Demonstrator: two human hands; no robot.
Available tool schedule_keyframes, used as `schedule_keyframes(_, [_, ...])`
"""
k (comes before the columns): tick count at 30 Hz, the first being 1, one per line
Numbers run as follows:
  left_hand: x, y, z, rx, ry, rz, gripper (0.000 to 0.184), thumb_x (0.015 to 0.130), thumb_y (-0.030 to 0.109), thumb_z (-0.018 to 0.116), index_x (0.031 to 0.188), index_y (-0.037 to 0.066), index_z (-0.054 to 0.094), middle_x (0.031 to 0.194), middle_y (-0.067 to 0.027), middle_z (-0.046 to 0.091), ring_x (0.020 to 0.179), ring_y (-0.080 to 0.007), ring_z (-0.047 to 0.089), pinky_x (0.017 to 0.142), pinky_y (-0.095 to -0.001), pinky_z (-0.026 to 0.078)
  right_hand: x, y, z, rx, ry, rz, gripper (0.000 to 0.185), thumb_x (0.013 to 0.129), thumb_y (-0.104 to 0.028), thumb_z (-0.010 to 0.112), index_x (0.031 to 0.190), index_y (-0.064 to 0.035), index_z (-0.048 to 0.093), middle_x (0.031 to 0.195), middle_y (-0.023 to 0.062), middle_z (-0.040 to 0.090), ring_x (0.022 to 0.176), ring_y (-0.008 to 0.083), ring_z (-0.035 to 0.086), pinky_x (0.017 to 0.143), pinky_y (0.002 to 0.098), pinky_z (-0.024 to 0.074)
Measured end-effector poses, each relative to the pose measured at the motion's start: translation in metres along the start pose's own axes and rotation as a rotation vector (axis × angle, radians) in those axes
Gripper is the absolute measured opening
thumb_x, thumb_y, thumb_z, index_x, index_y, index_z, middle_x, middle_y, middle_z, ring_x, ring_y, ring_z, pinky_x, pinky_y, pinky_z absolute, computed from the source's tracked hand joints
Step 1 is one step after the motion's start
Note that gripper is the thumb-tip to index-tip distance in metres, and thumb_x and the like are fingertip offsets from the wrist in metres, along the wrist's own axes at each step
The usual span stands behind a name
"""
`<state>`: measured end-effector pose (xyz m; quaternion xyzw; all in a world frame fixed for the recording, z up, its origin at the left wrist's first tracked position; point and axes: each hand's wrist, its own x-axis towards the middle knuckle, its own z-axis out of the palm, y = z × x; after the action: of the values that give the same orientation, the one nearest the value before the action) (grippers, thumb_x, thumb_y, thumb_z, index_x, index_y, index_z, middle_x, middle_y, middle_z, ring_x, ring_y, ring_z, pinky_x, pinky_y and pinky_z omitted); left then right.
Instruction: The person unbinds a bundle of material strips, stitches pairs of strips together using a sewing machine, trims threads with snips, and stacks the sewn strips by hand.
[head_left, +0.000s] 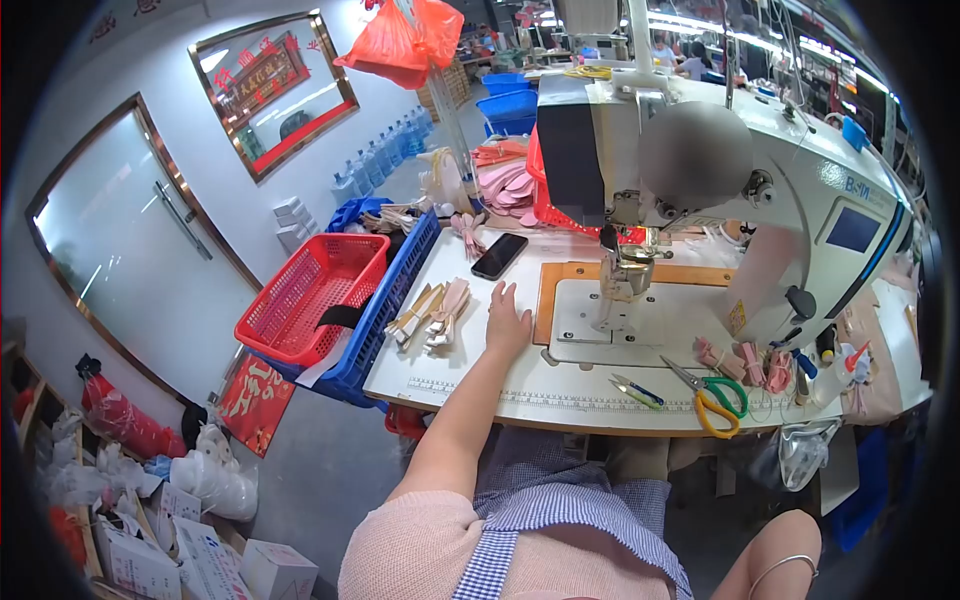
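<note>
My left hand [508, 322] rests on the white sewing table [470, 385], fingers stretched and apart, holding nothing. Just beyond its fingertips lies a black phone [499, 257]. To its left are two tied bundles of strips, one beige and white [416, 315] and one pale pink [447, 313]. The sewing machine [628, 280] stands to the right of the hand, its needle area over a metal plate [580, 315]. Of my right arm [790, 550], only a bent part with a bangle shows at the bottom right; the hand itself is out of frame.
Green-and-orange scissors [715, 400] and small thread snips [638, 391] lie near the front edge, with pink bundles [750, 364] beside them. A red basket [315, 295] sits in a blue crate [375, 340] left of the table. Pink pieces [508, 190] are piled behind.
</note>
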<state>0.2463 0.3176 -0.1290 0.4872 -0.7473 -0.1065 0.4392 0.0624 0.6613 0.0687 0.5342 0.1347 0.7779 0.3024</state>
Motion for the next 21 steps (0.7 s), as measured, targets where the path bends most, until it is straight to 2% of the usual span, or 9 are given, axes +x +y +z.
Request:
schedule_keyframes(3, [-0.004, -0.002, -0.006, -0.016, -0.025, -0.021, 0.057, 0.074, 0.012, 0.060, 0.124, 0.000, 0.036, 0.132, -0.0185, 0.028, 0.115, -0.0367, 0.039, 0.095, -0.0400, 0.036, -0.008, -0.009, -0.005, -0.053, -0.006, 0.010, 0.024, 0.068, -0.009, 0.063, 0.087, -0.0113, 0.049, 0.090, 0.0021, 0.045, 0.075, 0.0128, 0.047, 0.064, 0.0251, 0.0394])
schedule_keyframes(8, [-0.018, -0.005, -0.024, 0.073, -0.011, 0.154, 0.047, 0.070, 0.010, 0.061, 0.115, 0.002, 0.048, 0.122, -0.0185, 0.042, 0.115, -0.0344, 0.039, 0.096, -0.0420, 0.033, -0.003, -0.032, -0.002, -0.168, -0.086, 0.002, 0.019, 0.067, -0.011, 0.063, 0.081, -0.0128, 0.051, 0.085, 0.0018, 0.046, 0.073, 0.0127, 0.047, 0.064, 0.0250, 0.0390])
schedule_keyframes(9, [-0.019, -0.011, -0.035, 0.133, 0.021, 0.197, 0.043, 0.068, 0.010, 0.062, 0.109, 0.004, 0.052, 0.117, -0.0177, 0.047, 0.114, -0.0330, 0.039, 0.096, -0.0435, 0.032, -0.042, -0.052, -0.019, -0.291, -0.020, 0.510, 0.022, 0.084, -0.024, 0.053, 0.099, -0.0092, 0.053, 0.084, 0.0091, 0.054, 0.077, 0.0192, 0.052, 0.064, 0.0325, 0.0482])
schedule_keyframes(10, [-0.018, -0.026, -0.042, 0.227, 0.069, 0.246, 0.043, 0.066, 0.011, 0.063, 0.108, 0.005, 0.054, 0.116, -0.0169, 0.049, 0.113, -0.0329, 0.041, 0.095, -0.0447, 0.031, -0.076, -0.027, -0.015, -0.480, -0.271, 0.568, 0.027, 0.065, -0.008, 0.064, 0.091, -0.0064, 0.057, 0.092, 0.0076, 0.054, 0.082, 0.0220, 0.054, 0.071, 0.0302, 0.0443])
schedule_keyframes(11, [-0.017, -0.030, -0.063, 0.316, 0.053, 0.218, 0.044, 0.065, 0.013, 0.065, 0.108, 0.005, 0.054, 0.114, -0.0159, 0.050, 0.110, -0.0319, 0.044, 0.095, -0.0454, 0.031, -0.074, -0.023, -0.021, -0.731, -0.978, 0.941, 0.034, 0.063, -0.008, 0.067, 0.095, -0.0039, 0.058, 0.091, 0.0090, 0.057, 0.086, 0.0288, 0.055, 0.075, 0.0339, 0.0449])
schedule_keyframes(13, [-0.016, -0.062, -0.089, 0.476, 0.109, 0.142, 0.045, 0.065, 0.015, 0.067, 0.107, 0.005, 0.054, 0.111, -0.0147, 0.052, 0.105, -0.0301, 0.048, 0.092, -0.0443, 0.033, -0.133, -0.016, -0.037, -0.696, -1.261, 0.755, 0.028, 0.063, -0.011, 0.071, 0.088, -0.0085, 0.059, 0.090, 0.0060, 0.058, 0.090, 0.0266, 0.054, 0.077, 0.0378, 0.0421])
schedule_keyframes(15, [-0.017, -0.054, -0.119, 0.496, -0.048, -0.172, 0.043, 0.067, 0.013, 0.066, 0.106, 0.003, 0.051, 0.106, -0.0149, 0.054, 0.098, -0.0325, 0.052, 0.085, -0.0433, 0.040, -0.160, -0.016, -0.047, -0.740, -1.337, 0.724, 0.027, 0.066, -0.013, 0.069, 0.090, -0.0081, 0.060, 0.090, 0.0049, 0.058, 0.093, 0.0266, 0.054, 0.080, 0.0378, 0.0404])
schedule_keyframes(16, [-0.020, -0.068, -0.126, 0.502, -0.116, -0.302, 0.042, 0.067, 0.012, 0.066, 0.106, 0.003, 0.050, 0.103, -0.0154, 0.054, 0.096, -0.0329, 0.053, 0.082, -0.0429, 0.042, -0.170, -0.018, -0.049, -0.756, -1.340, 0.843, 0.025, 0.067, -0.014, 0.068, 0.091, -0.0084, 0.060, 0.091, 0.0051, 0.058, 0.095, 0.0262, 0.053, 0.082, 0.0382, 0.0398])
schedule_keyframes(21, [-0.055, -0.125, -0.168, 0.289, -0.184, -0.091, 0.048, 0.070, 0.007, 0.061, 0.116, 0.003, 0.046, 0.101, -0.0187, 0.055, 0.095, -0.0331, 0.055, 0.080, -0.0400, 0.045, -0.216, -0.049, -0.031, -0.918, -1.272, 1.117, 0.021, 0.072, -0.011, 0.062, 0.093, -0.0065, 0.060, 0.094, 0.0065, 0.058, 0.095, 0.0271, 0.052, 0.083, 0.0371, 0.0407])
